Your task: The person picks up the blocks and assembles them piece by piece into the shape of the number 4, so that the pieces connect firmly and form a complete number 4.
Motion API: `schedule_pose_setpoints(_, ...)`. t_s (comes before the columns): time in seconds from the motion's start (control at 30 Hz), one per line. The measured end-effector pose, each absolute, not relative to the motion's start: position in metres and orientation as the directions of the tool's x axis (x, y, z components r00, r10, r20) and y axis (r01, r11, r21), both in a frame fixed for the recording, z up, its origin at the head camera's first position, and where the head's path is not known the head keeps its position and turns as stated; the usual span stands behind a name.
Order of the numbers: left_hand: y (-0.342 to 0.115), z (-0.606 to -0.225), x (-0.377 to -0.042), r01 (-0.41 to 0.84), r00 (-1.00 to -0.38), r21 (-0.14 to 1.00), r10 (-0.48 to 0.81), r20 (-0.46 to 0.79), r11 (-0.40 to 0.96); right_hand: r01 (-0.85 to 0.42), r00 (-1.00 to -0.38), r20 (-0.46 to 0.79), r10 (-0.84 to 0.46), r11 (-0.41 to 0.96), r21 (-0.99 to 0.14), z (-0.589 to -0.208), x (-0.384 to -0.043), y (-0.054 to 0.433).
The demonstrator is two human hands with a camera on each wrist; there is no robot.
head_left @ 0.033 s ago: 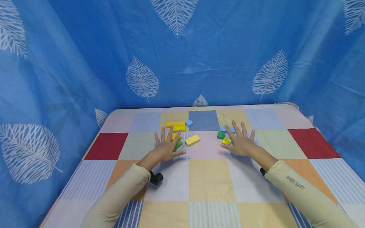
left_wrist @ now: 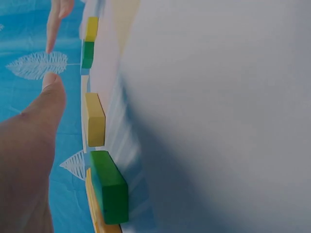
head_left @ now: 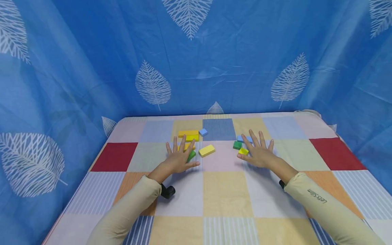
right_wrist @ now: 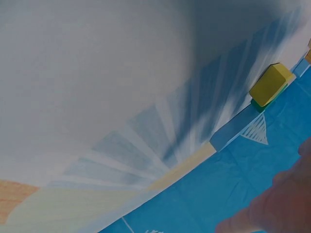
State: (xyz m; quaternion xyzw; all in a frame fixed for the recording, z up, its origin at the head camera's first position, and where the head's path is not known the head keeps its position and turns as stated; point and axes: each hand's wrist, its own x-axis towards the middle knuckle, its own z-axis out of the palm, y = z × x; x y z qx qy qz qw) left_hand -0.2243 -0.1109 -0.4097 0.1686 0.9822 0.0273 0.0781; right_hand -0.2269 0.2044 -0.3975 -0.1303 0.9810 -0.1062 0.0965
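Observation:
My left hand (head_left: 177, 160) hovers with fingers spread over the left blocks, holding nothing. Past its fingers and thumb are a partly hidden green block (head_left: 191, 156) and an orange-yellow block (head_left: 192, 146). Farther back lie a long orange-yellow block (head_left: 186, 132), a bright yellow block (head_left: 192, 137) and a small blue block (head_left: 203, 132). A pale yellow block (head_left: 207, 150) lies between the hands. My right hand (head_left: 260, 154), also spread and holding nothing, is nearest a small yellow block (head_left: 243, 151), a dark green block (head_left: 237, 145) and a blue block (head_left: 239, 138) partly behind its fingers.
A patchwork cloth (head_left: 225, 190) covers the table. Blue curtains (head_left: 239, 68) with white leaf prints hang behind it and at both sides. A black wrist device (head_left: 168, 192) sits under the left wrist.

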Motion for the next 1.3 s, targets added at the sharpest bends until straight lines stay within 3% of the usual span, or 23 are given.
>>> schedule_pose_setpoints(0.57, -0.149, -0.400, -0.248, 0.425, -0.870, 0.022, 0.415, -0.266, 0.905, -0.278, -0.925, -0.210, -0.317, 0.941, -0.195, -0.400, -0.256, 0.218)
schedule_pose_setpoints(0.8, -0.148, -0.400, -0.255, 0.509, -0.820, 0.070, 0.508, -0.264, 0.858, -0.304, -0.908, -0.216, -0.360, 0.919, -0.253, -0.396, -0.264, 0.206)
schedule_pose_setpoints(1.03, -0.143, -0.400, -0.257, 0.551, -0.797, 0.013, 0.530, -0.289, 0.835, -0.317, -0.897, -0.234, -0.375, 0.915, -0.250, -0.396, -0.271, 0.202)
schedule_pose_setpoints(1.3, -0.146, -0.399, -0.254, 0.583, -0.779, 0.036, 0.571, -0.258, 0.812, -0.279, -0.882, -0.307, -0.357, 0.922, -0.270, -0.400, -0.280, 0.216)
